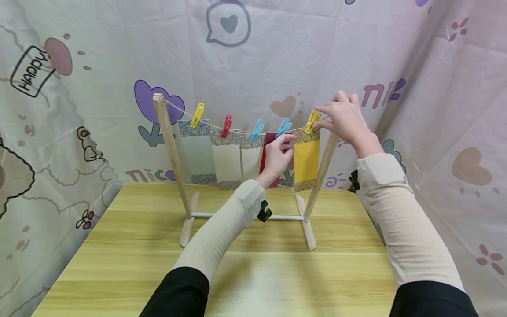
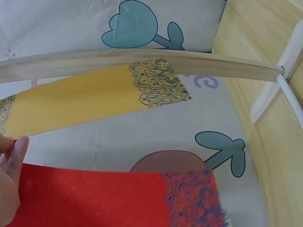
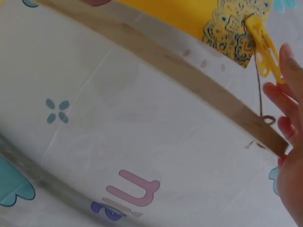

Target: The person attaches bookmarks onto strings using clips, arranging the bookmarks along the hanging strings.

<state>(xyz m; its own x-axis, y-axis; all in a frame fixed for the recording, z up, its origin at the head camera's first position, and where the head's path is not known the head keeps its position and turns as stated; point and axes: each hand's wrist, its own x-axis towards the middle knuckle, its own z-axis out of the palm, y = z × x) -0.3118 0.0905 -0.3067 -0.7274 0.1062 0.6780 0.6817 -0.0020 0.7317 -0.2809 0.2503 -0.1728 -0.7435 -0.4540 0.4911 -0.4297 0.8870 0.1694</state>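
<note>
A yellow patterned card (image 1: 306, 163) hangs from a string by a yellow clothespin (image 1: 312, 122) at the right end. My left hand (image 1: 277, 156) pinches the card's left edge near its top, thumb and finger together. In the left wrist view, those fingertips (image 2: 19, 144) meet the card's edge. My right hand (image 1: 346, 118) is at the clothespin, fingertips right at its spread handle ends, with thumb and index finger apart. A red card (image 2: 94, 196) hangs just left, partly hidden behind my left hand, under a blue clothespin (image 1: 284, 127).
Farther left, a pale green card (image 1: 198, 152) and two cream cards hang from yellow, red and blue clothespins. The string runs between the wooden posts of a stand (image 1: 174, 158), joined low down by a white rod (image 1: 285, 217). The stand is on a wood-grain table (image 1: 253, 264), before a printed curtain.
</note>
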